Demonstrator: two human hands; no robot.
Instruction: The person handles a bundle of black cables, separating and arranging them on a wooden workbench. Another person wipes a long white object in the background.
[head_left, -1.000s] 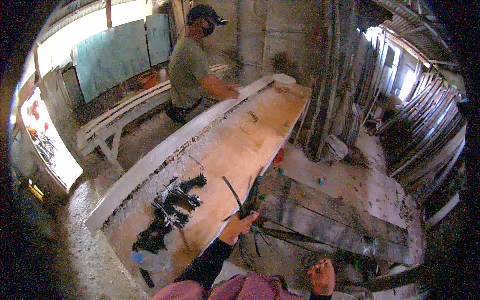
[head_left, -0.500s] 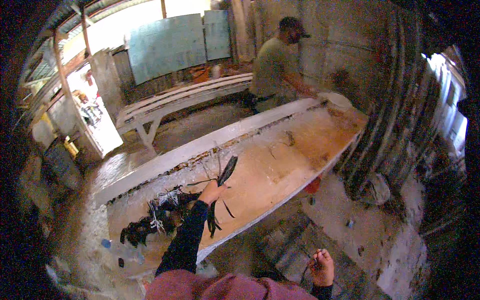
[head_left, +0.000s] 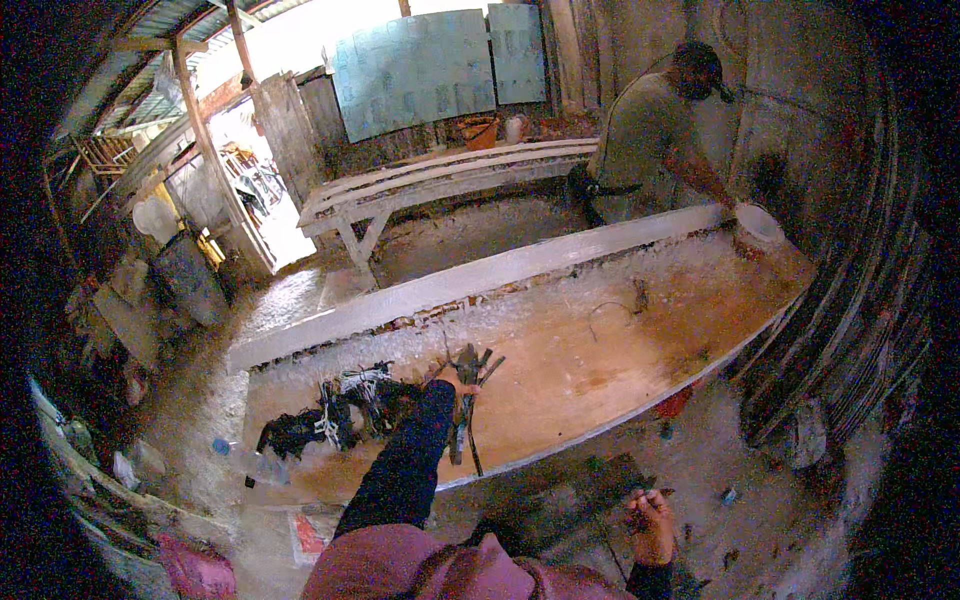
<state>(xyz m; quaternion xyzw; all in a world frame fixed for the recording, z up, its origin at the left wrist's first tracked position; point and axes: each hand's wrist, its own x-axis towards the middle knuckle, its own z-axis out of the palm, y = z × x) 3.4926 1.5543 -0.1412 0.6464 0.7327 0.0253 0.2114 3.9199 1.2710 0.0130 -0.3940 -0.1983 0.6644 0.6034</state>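
My left hand (head_left: pixel 458 381) is closed around the middle of a bundle of dark strips (head_left: pixel 463 425), whose ends fan out above and below the fist. It rests low over the plywood-coloured worktop (head_left: pixel 560 370). Just left of it lies a tangled heap of black strips (head_left: pixel 290 433) with pale string-like pieces (head_left: pixel 372 378) among them. Off the worktop's near edge, my right hand (head_left: pixel 652 525) is raised with fingers curled and pinched together; what they hold, if anything, is too small to make out.
A co-worker (head_left: pixel 640 135) leans over the far right end, one arm reaching to a white round container (head_left: pixel 760 224). A pale raised board (head_left: pixel 480 280) runs along the worktop's far side. Behind stands a long wooden bench (head_left: pixel 450 180). Corrugated sheets (head_left: pixel 850 330) lean at the right.
My view has swung, so the scene sits further right. The strips in my left hand have turned and spread at the top. My right hand stays pinched off the near edge.
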